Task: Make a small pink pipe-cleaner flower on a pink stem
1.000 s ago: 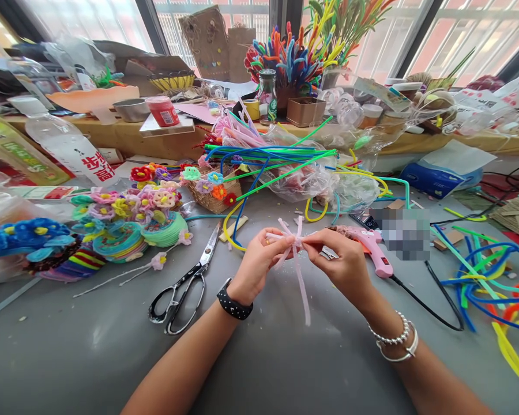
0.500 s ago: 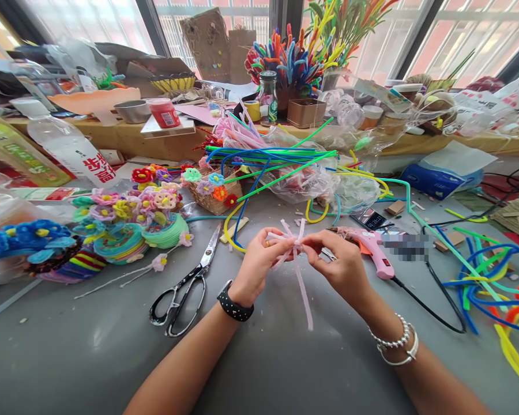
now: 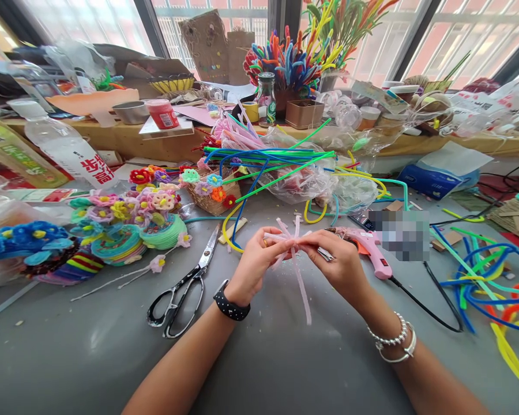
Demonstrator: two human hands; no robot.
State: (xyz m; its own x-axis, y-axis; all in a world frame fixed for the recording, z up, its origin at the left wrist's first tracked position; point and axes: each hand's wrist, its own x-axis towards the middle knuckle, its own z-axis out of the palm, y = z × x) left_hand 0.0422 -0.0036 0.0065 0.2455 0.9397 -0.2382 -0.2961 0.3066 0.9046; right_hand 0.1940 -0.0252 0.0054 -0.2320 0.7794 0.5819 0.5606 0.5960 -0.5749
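Observation:
Between my two hands, above the grey table, are pale pink pipe cleaners (image 3: 301, 288) crossed at one centre, so their ends fan out like a star. One long end hangs down toward me. My left hand (image 3: 259, 258) pinches the bundle from the left, thumb and fingers near the crossing. From the other side my right hand (image 3: 338, 259) grips it close to the same centre, fingertips pressed together. The exact crossing is partly covered by my fingertips. Black-handled scissors (image 3: 179, 300) lie to the left of my left wrist, and a pink glue gun (image 3: 375, 253) rests beyond my right hand.
Pipe-cleaner flowers (image 3: 108, 213) and a small woven basket (image 3: 211, 193) stand at the left. Bundled green and blue pipe cleaners (image 3: 268, 155) lie across plastic bags at the back. Loose coloured pipe cleaners (image 3: 493, 271) and a black cord (image 3: 441, 323) spread over the right side.
My right hand's fingers have straightened slightly and flattened toward the crossing. The pink pipe cleaners stay held in both hands, and the whole view has shifted a little.

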